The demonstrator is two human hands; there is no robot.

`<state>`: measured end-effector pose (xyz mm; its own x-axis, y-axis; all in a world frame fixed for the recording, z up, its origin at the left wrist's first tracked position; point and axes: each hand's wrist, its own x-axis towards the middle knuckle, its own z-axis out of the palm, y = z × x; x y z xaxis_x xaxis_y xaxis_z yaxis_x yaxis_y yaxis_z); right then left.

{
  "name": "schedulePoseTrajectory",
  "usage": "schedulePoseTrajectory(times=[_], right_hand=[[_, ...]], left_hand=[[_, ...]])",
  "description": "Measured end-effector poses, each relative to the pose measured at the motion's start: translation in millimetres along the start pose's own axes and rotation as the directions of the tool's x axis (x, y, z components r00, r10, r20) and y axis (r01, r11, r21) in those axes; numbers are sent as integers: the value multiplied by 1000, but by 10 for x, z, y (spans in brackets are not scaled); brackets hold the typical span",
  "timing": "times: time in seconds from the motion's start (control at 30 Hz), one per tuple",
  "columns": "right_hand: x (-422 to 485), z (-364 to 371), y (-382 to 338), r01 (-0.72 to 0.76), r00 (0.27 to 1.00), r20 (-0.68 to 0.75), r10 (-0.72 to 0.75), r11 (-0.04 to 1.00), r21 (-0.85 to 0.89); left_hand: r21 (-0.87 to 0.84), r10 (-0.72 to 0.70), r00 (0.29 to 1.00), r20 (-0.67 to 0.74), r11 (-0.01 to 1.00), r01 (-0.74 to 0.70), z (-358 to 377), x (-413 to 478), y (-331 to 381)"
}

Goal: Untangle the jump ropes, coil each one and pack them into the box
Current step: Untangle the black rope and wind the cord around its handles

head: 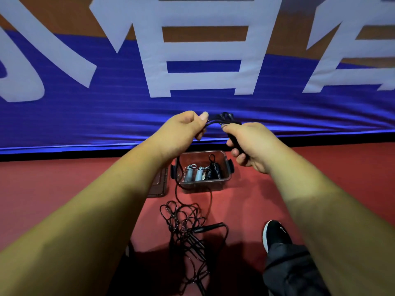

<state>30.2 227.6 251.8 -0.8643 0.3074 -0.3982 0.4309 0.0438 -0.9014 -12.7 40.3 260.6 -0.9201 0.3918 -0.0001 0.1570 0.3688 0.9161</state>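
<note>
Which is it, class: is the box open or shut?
Open. The box has no lid on top; coiled ropes lie inside, and the lid lies beside it.

Left hand (186, 127): a thin black rope cord (215, 121) is pinched at the fingertips.
Right hand (250, 144): a black cylindrical handle (234, 142) is gripped, with the cord stretched across to the left hand.
Clear plastic box (203, 185): set on the red floor (64, 189); two pale grey coiled ropes (189, 174) and one black coiled rope (213, 170) are held inside.
Tangled black ropes (186, 229): heaped on the floor, nearer than the box.
</note>
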Motion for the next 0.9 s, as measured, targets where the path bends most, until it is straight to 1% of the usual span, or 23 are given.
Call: schedulePoseTrajectory(times=[0.07, 0.2, 0.27, 0.33, 0.4, 0.57, 0.63, 0.7, 0.77, 0.83, 0.9], right_hand=[[-20, -10, -27, -3, 1000, 8, 3, 1000, 23], [-64, -28, -63, 7, 999, 47, -8, 1000, 24], [-75, -30, -72, 18, 998, 61, -20, 999, 32], [-78, -29, -68, 17, 997, 78, -22, 998, 57], [-67, -17, -54, 6, 994, 111, -13, 998, 64], [-44, 47, 3, 27, 989, 144, -25, 1000, -11], [-44, 56, 4, 50, 986, 160, -47, 999, -19], [-43, 48, -3, 61, 982, 177, -60, 998, -4], [-42, 38, -11, 66, 979, 192, -66, 998, 9], [-40, 33, -20, 77, 976, 203, -77, 997, 6], [-36, 27, -28, 87, 975, 206, -88, 996, 15]], left_hand=[[-16, 22, 999, 23, 1000, -22, -14, 12, -57], [-5, -5, 999, 38, 1000, 5, -99, 55, -174], [7, 3, 999, 44, 1000, -4, -148, 76, -217], [74, 16, 996, 84, 997, -22, -203, 70, -237], [178, 28, 986, 163, 982, -57, -237, 47, -233], [406, -42, 957, 286, 910, -81, -206, 4, -225], [450, -36, 946, 322, 885, -120, -198, -1, -224], [422, -38, 937, 348, 898, -121, -202, -4, -219], [309, -32, 932, 360, 947, -87, -179, -19, -191], [63, -20, 937, 348, 998, -2, -150, -28, -190], [-176, -25, 935, 355, 980, 93, -125, -51, -191]])
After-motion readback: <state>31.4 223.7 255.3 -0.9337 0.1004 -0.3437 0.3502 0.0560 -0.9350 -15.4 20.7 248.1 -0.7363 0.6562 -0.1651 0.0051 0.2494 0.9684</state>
